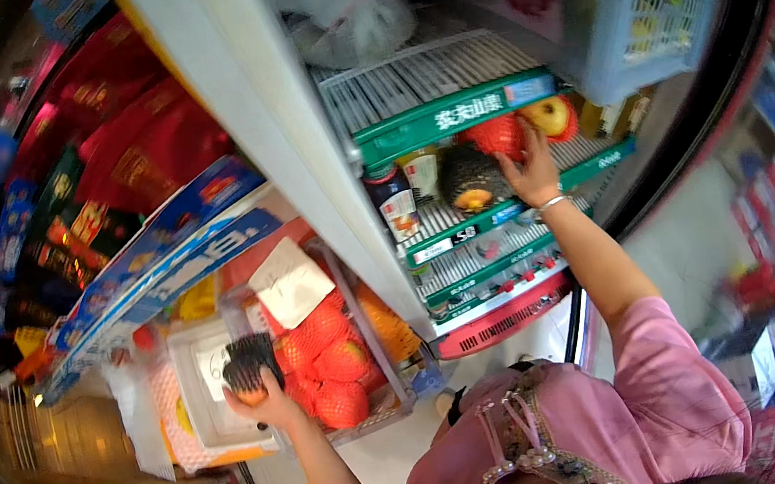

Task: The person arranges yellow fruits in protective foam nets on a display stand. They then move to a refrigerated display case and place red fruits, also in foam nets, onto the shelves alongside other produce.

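My left hand (267,404) grips an orange fruit in a black foam net (250,364) above a white plastic box (225,435). To its right, several fruits in red netting (335,366) fill a clear crate (400,399), with a blank-looking card (291,283) on top. My right hand (533,171) reaches onto a refrigerator shelf (573,152). Its thumb and fingers are around the near side of a fruit in red netting (496,138). A yellow fruit in red netting (549,118) sits just right of the fingers, and a black-netted fruit (468,181) stands to the left.
Dark bottles (393,203) stand at the shelf's left end. A white upright frame (263,110) divides the refrigerator from red packages (140,144) on the left. Above right hangs a pale blue plastic basket (657,36). A wire shelf (430,74) with green edging lies over the fruits.
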